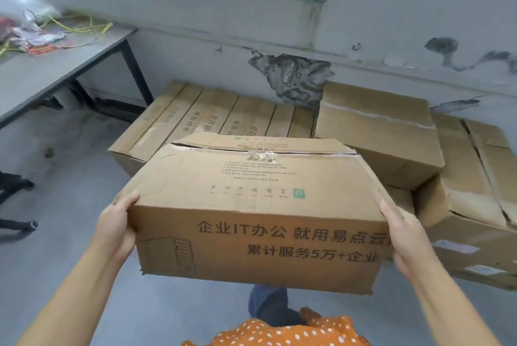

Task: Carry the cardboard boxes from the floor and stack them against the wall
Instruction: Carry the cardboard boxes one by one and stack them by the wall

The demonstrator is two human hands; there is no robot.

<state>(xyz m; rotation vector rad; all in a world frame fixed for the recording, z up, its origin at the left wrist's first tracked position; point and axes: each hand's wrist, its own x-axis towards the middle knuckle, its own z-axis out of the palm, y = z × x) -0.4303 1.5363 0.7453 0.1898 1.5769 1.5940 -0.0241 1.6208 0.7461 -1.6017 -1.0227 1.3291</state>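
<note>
Up off the floor, in front of the person's body, a big brown box [251,206] is held between two hands. The left hand [114,222] presses flat on the left end, with the thumb hooked over the top edge. The right hand [405,236] presses flat on the right end, fingers mostly straight. So both hands squeeze the box from its sides; neither one curls under it. The box looks worn: its top flaps are split open along the tape, and the corners are bent and soft. It is probably not very heavy, since a side squeeze is enough to hold it up. But the soft card could sag or slip, so a hand under the bottom edge would be safer. Ahead, near the wall [195,60], there are more boxes: a flat wide pile [212,113], a box on top at the right [377,133], and crushed ones beside it [475,178]. The held box could go on the flat pile, which looks level. A gray desk [56,66] stands at the left.
</note>
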